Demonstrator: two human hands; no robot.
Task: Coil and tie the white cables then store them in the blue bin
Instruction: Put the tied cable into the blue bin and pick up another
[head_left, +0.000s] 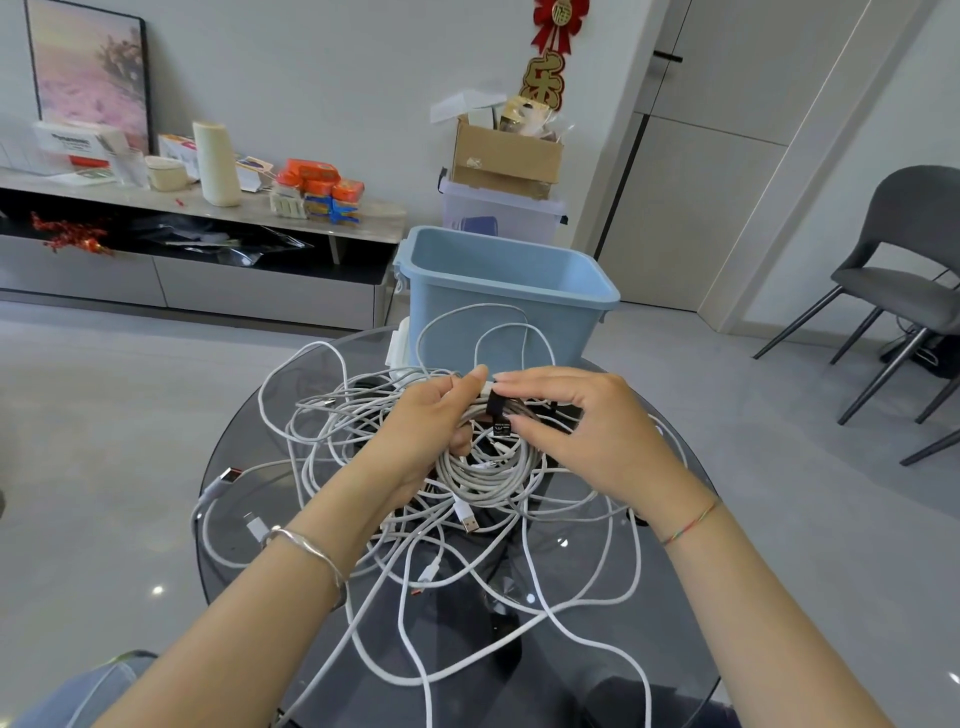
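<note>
Head view: my left hand (426, 421) grips a coiled white cable (483, 467) from the left, while my right hand (576, 421) pinches a black strap (500, 410) wrapped over the coil's far side. Loose white cables (363, 519) sprawl across the round glass table (675, 597); the blue bin (498, 296) stands at its far edge.

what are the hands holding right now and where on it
The left hand holds a coiled white cable by the coil's upper left side. The right hand pinches the black tie strap wrapped around the coil's top.
</note>
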